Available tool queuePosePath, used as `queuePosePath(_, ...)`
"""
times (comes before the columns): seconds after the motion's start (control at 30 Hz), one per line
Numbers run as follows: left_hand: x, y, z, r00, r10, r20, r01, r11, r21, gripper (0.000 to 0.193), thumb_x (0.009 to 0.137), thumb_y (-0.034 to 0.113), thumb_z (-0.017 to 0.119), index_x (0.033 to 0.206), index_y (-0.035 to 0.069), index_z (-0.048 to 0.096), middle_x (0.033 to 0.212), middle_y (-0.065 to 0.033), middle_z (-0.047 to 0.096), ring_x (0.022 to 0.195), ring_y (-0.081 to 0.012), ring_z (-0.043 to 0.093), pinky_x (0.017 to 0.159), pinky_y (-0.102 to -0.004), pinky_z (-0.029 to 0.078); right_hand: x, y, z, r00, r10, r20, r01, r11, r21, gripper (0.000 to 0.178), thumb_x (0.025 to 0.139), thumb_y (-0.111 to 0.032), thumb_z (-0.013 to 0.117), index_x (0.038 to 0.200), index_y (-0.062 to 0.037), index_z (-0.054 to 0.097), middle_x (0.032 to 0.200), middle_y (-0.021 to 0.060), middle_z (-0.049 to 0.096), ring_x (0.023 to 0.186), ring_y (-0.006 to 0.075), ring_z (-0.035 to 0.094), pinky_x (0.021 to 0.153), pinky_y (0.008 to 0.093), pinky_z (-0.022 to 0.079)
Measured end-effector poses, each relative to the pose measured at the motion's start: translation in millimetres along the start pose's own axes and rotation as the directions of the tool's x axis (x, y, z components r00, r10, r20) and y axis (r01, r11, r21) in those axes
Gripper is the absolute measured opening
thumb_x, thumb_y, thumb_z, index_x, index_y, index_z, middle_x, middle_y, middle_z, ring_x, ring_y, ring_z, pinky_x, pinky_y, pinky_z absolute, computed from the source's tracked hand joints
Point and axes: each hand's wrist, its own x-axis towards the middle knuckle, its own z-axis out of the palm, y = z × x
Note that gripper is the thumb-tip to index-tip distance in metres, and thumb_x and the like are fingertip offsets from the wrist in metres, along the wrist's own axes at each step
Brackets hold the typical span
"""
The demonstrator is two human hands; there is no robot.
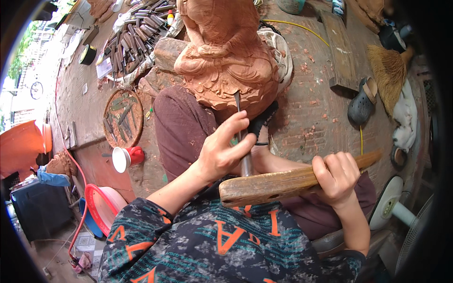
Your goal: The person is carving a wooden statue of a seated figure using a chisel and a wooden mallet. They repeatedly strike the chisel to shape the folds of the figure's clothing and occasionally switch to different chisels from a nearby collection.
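A reddish-brown carved seated figure (222,70) stands in front of me, wood by its look, with its folded legs and scalloped base toward me. My left hand (221,148) holds a chisel (246,165) loosely between its fingers. The dark blade points away from me, its tip against the carved edge of the base. In my right hand (336,178) is a worn wooden mallet (266,186), shaped like a flat bat. Its thick end lies over my lap, close to the butt of the chisel handle.
Many carving tools (137,40) lie piled at the far left. Nearer are a round tray (123,118) of metal blades and a red-and-white cup (127,158). On the right are a wooden plank (340,54), a dark clog (362,104), a straw broom (388,70) and a fan (415,226).
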Motion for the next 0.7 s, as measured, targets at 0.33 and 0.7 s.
queuePosePath(0.33, -23.2, -22.1, 3.1, 0.972, 0.008, -0.236, -0.061, 0.974, -0.217, 0.024, 0.069, -0.006, 0.076, 0.090, 0.001, 0.067, 0.104, -0.0168, 0.053, 0.103, -0.0413, 0.061, 0.087, -0.0471, 0.054, 6.5, -7.2, 6.5, 0.998, 0.000, -0.056, 0.010, 0.985, 0.171, 0.025, 0.070, -0.009, 0.063, 0.094, -0.0061, 0.058, 0.068, 0.0034, 0.051, 0.054, 0.0169, 0.048, 0.047, 0.0292, 0.038)
queuePosePath(0.7, -25.2, -30.3, 3.7, 0.973, 0.077, -0.218, -0.115, 0.979, -0.169, 0.026, 0.063, 0.000, 0.071, 0.089, 0.001, 0.067, 0.106, -0.0181, 0.055, 0.104, -0.0394, 0.062, 0.083, -0.0421, 0.056, 10.9, -12.1, 7.0, 0.997, -0.032, -0.065, 0.042, 0.986, 0.164, 0.022, 0.069, -0.002, 0.061, 0.091, -0.0078, 0.059, 0.065, 0.0006, 0.045, 0.052, 0.0144, 0.045, 0.046, 0.0267, 0.036)
